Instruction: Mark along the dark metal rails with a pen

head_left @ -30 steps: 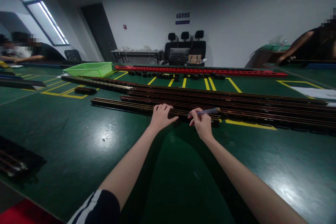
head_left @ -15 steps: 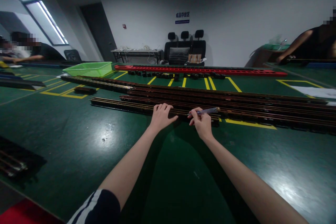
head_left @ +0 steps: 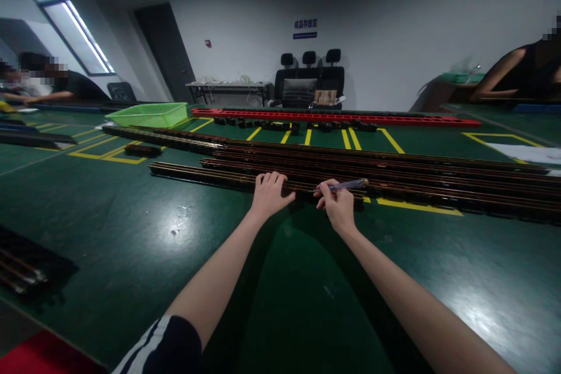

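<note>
My left hand (head_left: 269, 196) lies over a long dark rail (head_left: 201, 176) with copper-coloured strips along it, fingers bent over the far side and thumb stretched to the right. In my right hand (head_left: 336, 204) is a slim screwdriver (head_left: 346, 185) with a translucent handle, pinched like a pen. Its handle end points right, and its thin tip points left at the rail between my hands. Whether the tip touches the rail I cannot tell. Just behind this rail lies a bundle of similar long rails (head_left: 394, 172), reaching far to the right.
A green basket (head_left: 149, 115) stands at the back left near a short dark piece (head_left: 142, 151). Small black parts (head_left: 293, 127) lie before a long red rack (head_left: 342, 117). More rails (head_left: 21, 266) lie at left. Co-workers sit at left and right. Paper (head_left: 526, 153) lies at right.
The rail under my hands has shifted very slightly left, my left hand with it. My right hand keeps the screwdriver in nearly the same place. The co-worker at right has drawn an arm back.
</note>
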Demonstrator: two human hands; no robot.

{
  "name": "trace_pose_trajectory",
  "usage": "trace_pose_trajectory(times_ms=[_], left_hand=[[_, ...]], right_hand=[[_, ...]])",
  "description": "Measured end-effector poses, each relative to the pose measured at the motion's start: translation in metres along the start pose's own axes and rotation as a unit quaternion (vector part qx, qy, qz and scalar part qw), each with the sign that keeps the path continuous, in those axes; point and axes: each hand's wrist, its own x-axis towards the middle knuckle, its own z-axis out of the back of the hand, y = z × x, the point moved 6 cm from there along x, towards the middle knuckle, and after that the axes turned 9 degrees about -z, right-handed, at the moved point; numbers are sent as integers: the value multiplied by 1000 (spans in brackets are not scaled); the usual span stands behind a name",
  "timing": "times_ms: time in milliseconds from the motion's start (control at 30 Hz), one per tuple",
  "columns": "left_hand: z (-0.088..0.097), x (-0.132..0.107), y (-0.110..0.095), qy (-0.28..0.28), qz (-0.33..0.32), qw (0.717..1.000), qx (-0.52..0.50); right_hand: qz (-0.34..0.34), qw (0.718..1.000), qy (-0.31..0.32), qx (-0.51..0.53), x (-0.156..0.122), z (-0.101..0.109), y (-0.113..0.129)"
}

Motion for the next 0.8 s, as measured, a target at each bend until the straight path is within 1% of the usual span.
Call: trace_pose_trajectory(times_ms=[400,567,800], left_hand=[[1,-1,-1,-11,-17,1000,-9],[2,-1,-3,-21,-26,999,-5],[1,-1,-2,-11,-24,1000,-12]], right_hand=[[-4,1000,-26,-11,0,3,0],[-9,999,-36,-4,2,4,-5],[-14,999,-30,8,3,5,-10]])
